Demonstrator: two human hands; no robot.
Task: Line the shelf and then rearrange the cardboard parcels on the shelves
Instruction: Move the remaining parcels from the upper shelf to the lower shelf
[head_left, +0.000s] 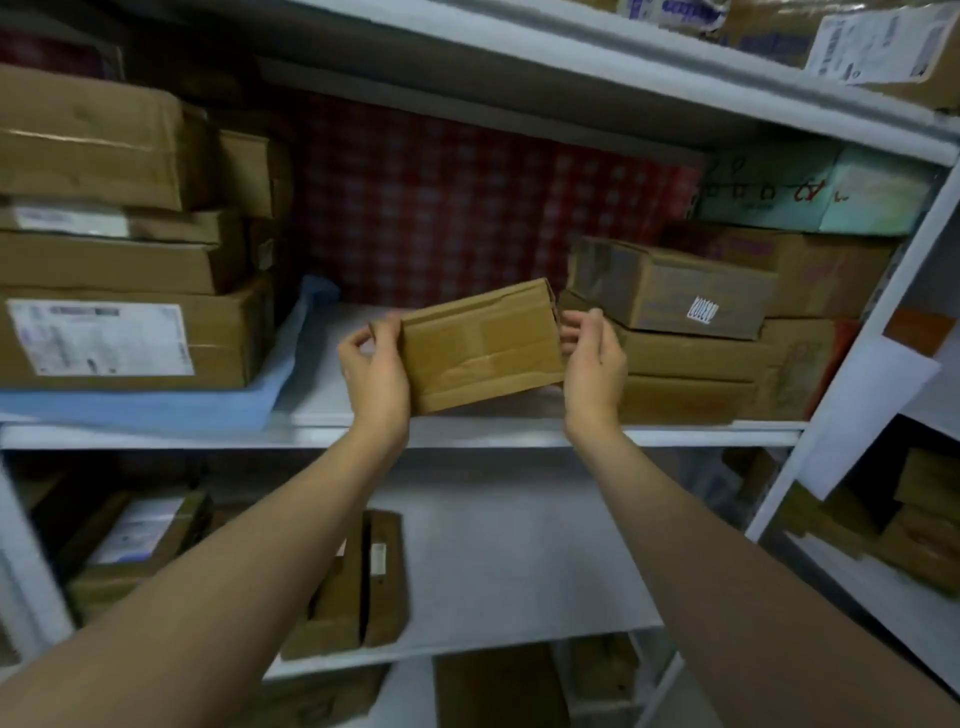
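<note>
Small cardboard parcel (483, 345) sits mid-frame, held in front of the gap on the middle shelf (332, 400), tilted with its right end higher. Can't tell whether its bottom edge touches the shelf.

Left hand (374, 374) grips the parcel's left end, at 9 o'clock of it. Its thumb is on the front face and its fingers (358, 343) are curled round the edge. Right hand (592, 364) holds the right end, at 3 o'clock. Those fingers (571, 332) are bunched together and hooked on the end flap, thumb raised. Both forearms are bare and come in from 6 o'clock.

A left stack of parcels (130, 332) at 9 o'clock of the held parcel rests on a blue liner (156, 405), and the bottom box has a white label. A right stack of parcels (701, 364) is at 3 o'clock, just beside the right hand, with the top box sitting crooked. A red checked cloth (441, 208) hangs behind at 12 o'clock. The bare white shelf board shows between the two stacks.

On the lower shelf (519, 545), at 6 o'clock, two thin parcels (358, 587) stand on edge, and more boxes at 7 o'clock are blurred. The top shelf (571, 67) at 12 o'clock carries labelled boxes at 1 o'clock.
</note>
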